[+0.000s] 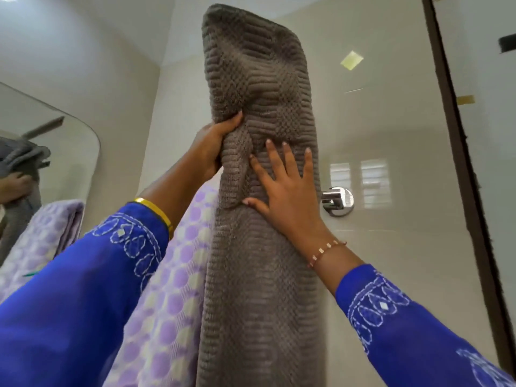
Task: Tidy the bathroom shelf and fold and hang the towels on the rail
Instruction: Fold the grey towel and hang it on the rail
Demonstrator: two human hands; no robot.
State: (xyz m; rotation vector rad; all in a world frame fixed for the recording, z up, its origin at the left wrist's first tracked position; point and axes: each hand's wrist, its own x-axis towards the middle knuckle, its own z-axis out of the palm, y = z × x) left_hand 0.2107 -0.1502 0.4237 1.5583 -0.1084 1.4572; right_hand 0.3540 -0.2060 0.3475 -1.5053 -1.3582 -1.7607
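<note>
Left hand (208, 152) of mine grips a fold of the grey towel (259, 191). Right hand (284, 188) lies open, flat against it, beside the purple towel (170, 289).

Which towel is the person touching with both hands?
The grey ribbed towel. The left hand pinches its edge and the right hand lies flat on it. The purple spotted towel beside it hangs untouched.

grey ribbed towel (262, 191) hangs tall against the tiled wall | left hand (208, 152) grips a bunched fold at its left edge | right hand (284, 188) flat, fingers spread on the front | lilac patterned towel (167, 289) just left, partly behind | chrome rail bracket (337, 201) right | mirror (55, 152) far left
</note>
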